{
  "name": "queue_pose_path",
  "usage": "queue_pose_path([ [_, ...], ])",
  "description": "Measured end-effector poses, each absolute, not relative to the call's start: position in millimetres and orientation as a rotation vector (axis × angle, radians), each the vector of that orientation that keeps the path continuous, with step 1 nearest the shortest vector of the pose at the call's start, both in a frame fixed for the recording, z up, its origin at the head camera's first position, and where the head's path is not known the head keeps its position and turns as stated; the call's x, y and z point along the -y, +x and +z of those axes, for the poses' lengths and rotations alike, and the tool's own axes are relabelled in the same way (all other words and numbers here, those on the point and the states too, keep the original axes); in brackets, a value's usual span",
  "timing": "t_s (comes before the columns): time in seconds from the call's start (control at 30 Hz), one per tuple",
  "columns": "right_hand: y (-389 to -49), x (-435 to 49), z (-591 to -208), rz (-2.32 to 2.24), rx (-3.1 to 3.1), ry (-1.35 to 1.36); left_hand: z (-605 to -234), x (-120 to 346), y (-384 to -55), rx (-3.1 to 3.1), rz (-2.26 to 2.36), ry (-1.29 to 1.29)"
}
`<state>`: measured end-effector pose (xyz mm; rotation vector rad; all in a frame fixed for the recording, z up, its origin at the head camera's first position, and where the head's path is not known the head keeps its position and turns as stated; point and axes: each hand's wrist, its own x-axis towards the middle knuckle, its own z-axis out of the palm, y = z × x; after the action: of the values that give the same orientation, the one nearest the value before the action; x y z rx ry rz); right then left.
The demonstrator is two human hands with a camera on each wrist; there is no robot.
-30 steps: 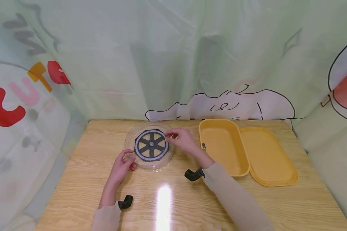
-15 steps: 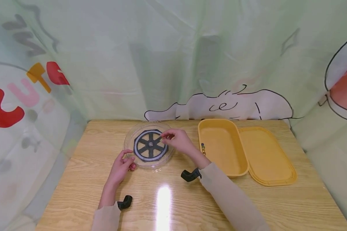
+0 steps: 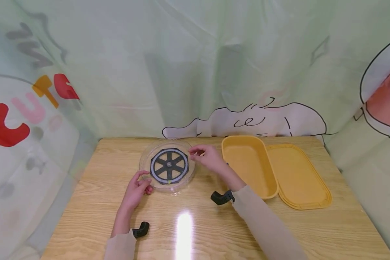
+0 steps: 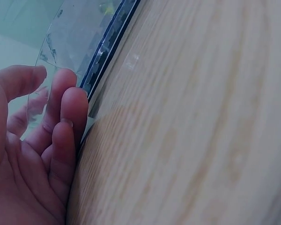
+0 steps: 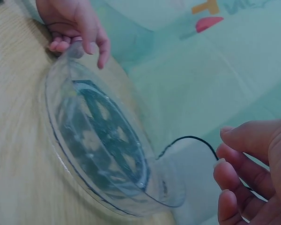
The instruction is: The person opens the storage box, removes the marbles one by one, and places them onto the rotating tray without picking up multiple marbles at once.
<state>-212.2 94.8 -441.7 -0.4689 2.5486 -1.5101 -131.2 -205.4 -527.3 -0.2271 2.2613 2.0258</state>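
A clear round dish (image 3: 143, 159) holds a black wheel-shaped insert (image 3: 169, 164) with spokes and a pale ring. A tiny yellow-green ball (image 3: 169, 182) lies on the ring's near side. My left hand (image 3: 137, 189) grips the dish's near-left rim, its thumb and fingers on either side of the clear wall; the left wrist view shows this grip closely. Right of the dish hovers my right hand (image 3: 208, 158), fingers loosely bent. Nothing shows between its thumb and fingertips (image 5: 227, 171) in the right wrist view.
A yellow box (image 3: 251, 166) stands right of the dish, its left wall partly behind the right wrist. Its yellow lid (image 3: 300, 177) lies flat beside it. A printed curtain (image 3: 195, 72) hangs along the wooden table's (image 3: 94, 216) back edge.
My right hand moved slightly left over the ring, then drew back right; the small ball at its fingertips now lies on the near ring. My left hand stays at the rim.
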Motion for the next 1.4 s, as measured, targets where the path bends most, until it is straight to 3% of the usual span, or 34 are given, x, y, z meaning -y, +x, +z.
queue_pose_path([
  [0.5,-216.9,-148.1,-426.5,-1.518,-2.651,-0.389,-526.5,204.3,-130.1,-2.279,2.020,-0.214],
  [1.4,-234.8,-224.2,-477.7,-1.424,-2.558,-0.329,-530.4,205.6,-131.8,-2.269,2.032,-0.208],
])
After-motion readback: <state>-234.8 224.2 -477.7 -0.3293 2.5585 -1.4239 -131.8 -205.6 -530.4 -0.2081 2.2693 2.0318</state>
